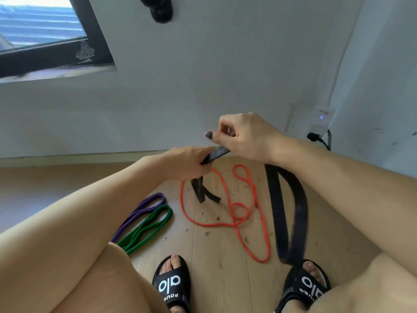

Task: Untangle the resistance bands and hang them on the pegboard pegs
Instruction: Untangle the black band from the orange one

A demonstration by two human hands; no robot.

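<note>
Rubber of the black band [291,211], held at twelve o'clock, looks limp and grippy, the left hand [187,164] and right hand [246,136] both pinching its flat strap, loop drooping toward five o'clock over the floor [221,267].

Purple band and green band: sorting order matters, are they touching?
Touching. The head view shows the purple band lying against the green band on the floor, no gap.

A wide black rubber resistance band [291,213] hangs between both hands, the left hand [187,163] beside the right hand [248,136]. On the wooden plank floor [216,267] beneath, a thin orange loop band [228,213] lies between them; a purple flat band [140,211] and green flat band [149,227] lie side by side to its left.
</note>
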